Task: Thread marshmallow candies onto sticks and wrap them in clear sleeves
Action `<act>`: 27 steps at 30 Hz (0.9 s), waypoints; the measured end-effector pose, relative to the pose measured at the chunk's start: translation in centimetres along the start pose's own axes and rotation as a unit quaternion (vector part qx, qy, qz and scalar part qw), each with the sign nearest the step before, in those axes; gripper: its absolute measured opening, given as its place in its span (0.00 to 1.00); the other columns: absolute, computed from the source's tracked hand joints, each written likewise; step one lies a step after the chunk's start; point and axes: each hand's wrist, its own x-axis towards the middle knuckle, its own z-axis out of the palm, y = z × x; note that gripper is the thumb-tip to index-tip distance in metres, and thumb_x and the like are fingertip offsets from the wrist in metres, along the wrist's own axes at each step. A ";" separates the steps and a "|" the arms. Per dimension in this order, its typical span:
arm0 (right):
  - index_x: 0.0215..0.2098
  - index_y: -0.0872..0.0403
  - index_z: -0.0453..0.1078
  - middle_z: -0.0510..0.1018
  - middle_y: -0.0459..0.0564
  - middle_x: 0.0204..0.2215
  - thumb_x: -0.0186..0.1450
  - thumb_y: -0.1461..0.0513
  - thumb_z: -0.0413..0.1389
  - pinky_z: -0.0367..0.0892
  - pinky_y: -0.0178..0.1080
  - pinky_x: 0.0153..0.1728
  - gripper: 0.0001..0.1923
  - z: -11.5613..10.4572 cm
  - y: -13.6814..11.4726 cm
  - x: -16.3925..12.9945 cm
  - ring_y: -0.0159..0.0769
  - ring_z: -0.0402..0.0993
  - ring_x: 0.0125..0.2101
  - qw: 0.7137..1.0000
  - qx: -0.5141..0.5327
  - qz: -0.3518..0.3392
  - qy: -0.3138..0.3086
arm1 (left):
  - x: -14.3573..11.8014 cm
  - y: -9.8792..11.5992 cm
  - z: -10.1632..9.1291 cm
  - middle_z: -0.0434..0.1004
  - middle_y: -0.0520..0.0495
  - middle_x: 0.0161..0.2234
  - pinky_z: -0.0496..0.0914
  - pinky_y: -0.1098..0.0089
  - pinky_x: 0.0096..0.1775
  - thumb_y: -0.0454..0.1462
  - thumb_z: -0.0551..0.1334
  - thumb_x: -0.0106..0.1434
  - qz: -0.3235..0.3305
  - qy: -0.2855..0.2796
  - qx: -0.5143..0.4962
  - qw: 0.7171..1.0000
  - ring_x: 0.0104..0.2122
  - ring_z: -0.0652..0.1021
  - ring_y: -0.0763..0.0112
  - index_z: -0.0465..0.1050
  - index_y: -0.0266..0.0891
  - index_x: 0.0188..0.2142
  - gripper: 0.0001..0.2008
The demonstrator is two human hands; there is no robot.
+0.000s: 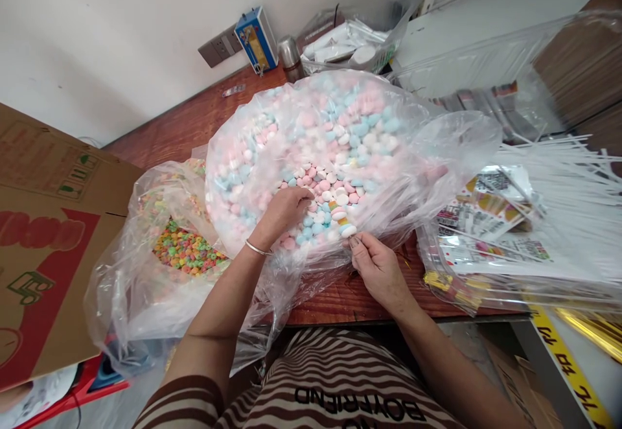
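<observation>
Plastic sack: clear candy bag [340,137] at centre, full of pink, blue and white tablets.
Neighbour, 9 o'clock: ring-candy bag [184,247], half hidden by folds.
Left hand [286,212]: inside the mouth, fingers curled onto tablets; grip unclear.
Right hand [376,267]: pinches a thin candy tube [343,216] at 5 o'clock.
Technique: judged best to steady the tube while feeding tablets singly.
Obscured: tube opening.
</observation>
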 end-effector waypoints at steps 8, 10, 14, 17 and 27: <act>0.32 0.52 0.66 0.63 0.41 0.20 0.72 0.50 0.48 0.55 0.34 0.23 0.18 0.1 0.0 -0.1 0.32 0.57 0.22 1.000 0.006 0.001 -0.001 | -1.5 1.6 1.6 0.78 0.38 0.41 0.69 0.58 0.47 0.34 0.61 0.67 0.035 0.006 0.115 0.993 0.45 0.75 0.54 0.77 0.38 0.44 0.08; 0.31 0.52 0.66 0.63 0.41 0.20 0.72 0.49 0.48 0.55 0.35 0.24 0.18 0.2 -0.2 -0.2 0.32 0.58 0.22 1.000 0.005 -0.003 0.000 | -1.4 1.8 2.0 0.79 0.39 0.41 0.69 0.57 0.49 0.32 0.61 0.66 0.030 0.011 0.115 0.993 0.46 0.75 0.54 0.77 0.38 0.44 0.09; 0.29 0.51 0.65 0.64 0.42 0.20 0.71 0.51 0.48 0.56 0.35 0.25 0.18 -0.1 -0.8 -0.5 0.31 0.59 0.22 0.999 -0.030 -0.028 0.013 | -1.5 1.6 2.2 0.81 0.42 0.39 0.71 0.59 0.47 0.34 0.64 0.63 -0.044 0.081 -0.078 0.993 0.42 0.77 0.59 0.78 0.39 0.42 0.08; 0.28 0.51 0.65 0.64 0.41 0.20 0.72 0.53 0.49 0.56 0.35 0.25 0.17 -0.2 -1.1 -0.9 0.31 0.60 0.22 0.997 -0.061 -0.044 0.007 | -2.4 1.5 2.1 0.81 0.47 0.36 0.73 0.64 0.40 0.41 0.67 0.61 -0.141 0.119 -0.362 0.914 0.36 0.79 0.65 0.78 0.40 0.47 0.15; 0.27 0.51 0.64 0.61 0.40 0.19 0.72 0.54 0.48 0.55 0.35 0.25 0.17 0.6 -1.7 -1.3 0.30 0.57 0.22 0.995 -0.075 -0.048 -0.044 | -4.8 2.5 2.6 0.81 0.50 0.36 0.77 0.63 0.44 0.45 0.75 0.52 -0.206 0.152 -0.616 0.745 0.35 0.80 0.70 0.81 0.42 0.43 0.20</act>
